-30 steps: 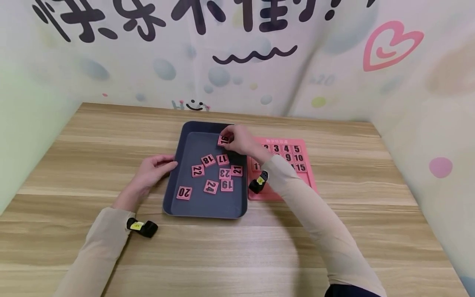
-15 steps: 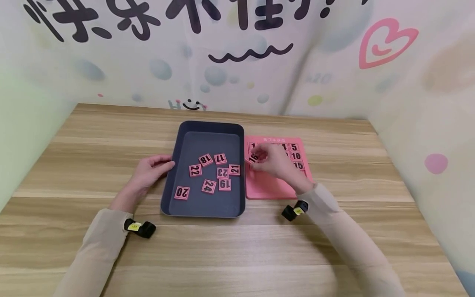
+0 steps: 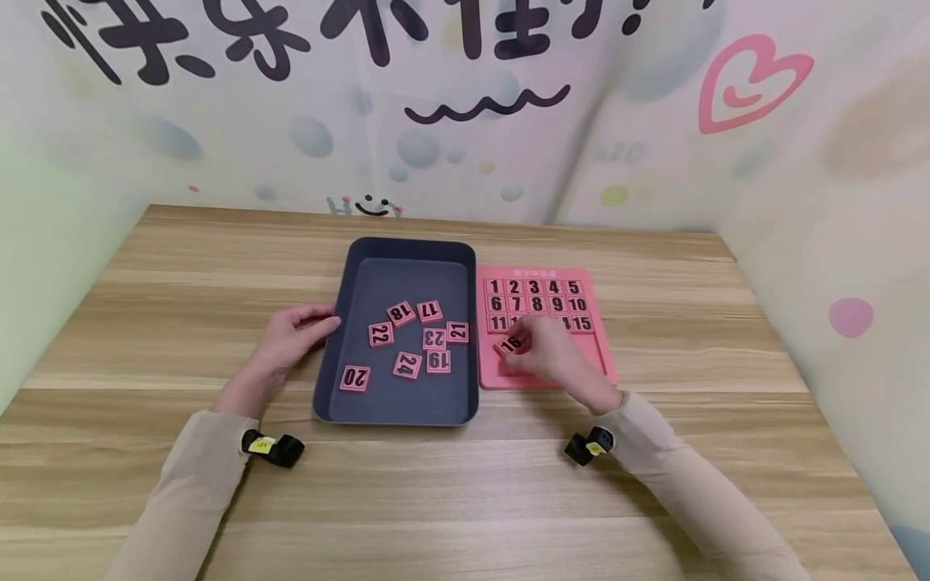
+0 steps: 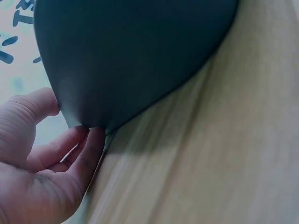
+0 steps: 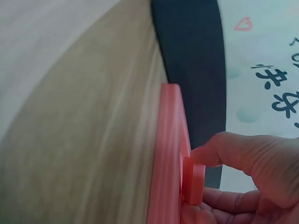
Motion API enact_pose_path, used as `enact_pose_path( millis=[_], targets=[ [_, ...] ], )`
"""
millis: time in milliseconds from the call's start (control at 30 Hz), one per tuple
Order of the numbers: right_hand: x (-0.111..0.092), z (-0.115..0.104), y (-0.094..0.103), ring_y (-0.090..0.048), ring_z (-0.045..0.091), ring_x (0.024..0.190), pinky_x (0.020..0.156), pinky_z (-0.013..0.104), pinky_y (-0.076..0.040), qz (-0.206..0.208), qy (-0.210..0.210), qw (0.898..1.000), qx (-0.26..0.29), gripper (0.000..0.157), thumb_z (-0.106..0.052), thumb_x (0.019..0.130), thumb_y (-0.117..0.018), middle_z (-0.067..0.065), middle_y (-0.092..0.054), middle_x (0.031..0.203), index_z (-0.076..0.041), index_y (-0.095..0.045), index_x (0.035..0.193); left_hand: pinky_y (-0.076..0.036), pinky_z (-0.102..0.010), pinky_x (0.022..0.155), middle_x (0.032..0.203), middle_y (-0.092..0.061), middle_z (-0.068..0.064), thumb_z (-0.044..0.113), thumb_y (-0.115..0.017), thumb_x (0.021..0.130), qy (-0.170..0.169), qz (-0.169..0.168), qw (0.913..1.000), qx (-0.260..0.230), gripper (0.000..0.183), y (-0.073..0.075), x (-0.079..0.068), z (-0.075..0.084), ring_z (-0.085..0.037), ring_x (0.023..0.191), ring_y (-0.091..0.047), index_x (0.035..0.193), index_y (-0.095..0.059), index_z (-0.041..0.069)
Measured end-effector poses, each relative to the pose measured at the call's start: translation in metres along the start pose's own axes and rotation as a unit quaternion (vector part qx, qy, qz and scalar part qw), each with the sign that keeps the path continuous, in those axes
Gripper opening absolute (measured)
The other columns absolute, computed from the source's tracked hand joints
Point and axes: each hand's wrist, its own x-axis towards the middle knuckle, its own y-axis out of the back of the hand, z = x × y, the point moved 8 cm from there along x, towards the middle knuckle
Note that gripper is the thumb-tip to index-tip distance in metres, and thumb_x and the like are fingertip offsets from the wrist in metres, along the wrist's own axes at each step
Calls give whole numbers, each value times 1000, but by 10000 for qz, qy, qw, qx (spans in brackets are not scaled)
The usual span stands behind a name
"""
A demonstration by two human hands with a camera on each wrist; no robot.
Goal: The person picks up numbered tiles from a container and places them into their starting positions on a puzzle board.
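Observation:
My right hand (image 3: pixel 550 349) pinches the pink number tile marked 16 (image 3: pixel 508 344) between thumb and fingers. The tile is held tilted, close over the pink number board (image 3: pixel 496 378), just below row 11–15. In the right wrist view the tile (image 5: pixel 194 179) shows edge-on beside the board's raised edge (image 5: pixel 166 149). My left hand (image 3: pixel 291 337) grips the left side of the dark grey tray (image 3: pixel 395 413); in the left wrist view the thumb is at the rim and the fingertips are lower on the wall. Tiles 1 to 10 show in order on the board; my fingers partly hide the third row.
Several loose tiles, among them 20 (image 3: pixel 354 378), 22 (image 3: pixel 381 334) and 17 (image 3: pixel 429 311), lie at odd angles in the tray. The tray stands directly against the board's left side. A printed wall hanging (image 3: pixel 465 145) rises behind the wooden table (image 3: pixel 407 500).
My right hand has picked tile 16 out of the tray's upper right and carried it right and down over the board. The left hand stays at the tray's side.

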Motion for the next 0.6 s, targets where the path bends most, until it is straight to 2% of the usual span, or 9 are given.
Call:
enact_pose_path(
  millis=[233,467,600],
  targets=[
    [3,-3,-3,-62,20,77,68,29,-53,221,-135,9995,-198,25,-10,74,-78,11,-65,84,1,-63,90,-49,-13,76,99,-59,7,15,-61,92,36,9,10000,-47,47,0,0,-1,4,85,-56,127,-48,-13],
    [5,-7,-4,-63,22,76,67,28,-54,456,149,9981,-394,22,-3,73,-77,13,-65,82,2,-62,88,-49,-13,76,97,-60,9,14,-60,92,-51,-9,10000,-68,46,-1,0,0,4,85,-56,127,-48,-14],
    [4,-6,-4,-64,23,75,66,29,-54,446,249,9983,-269,20,3,73,-75,14,-65,83,3,-63,89,-49,-13,75,94,-60,11,14,-61,91,-115,-3,9999,-71,46,0,1,0,4,85,-56,126,-48,-15]
  ],
)
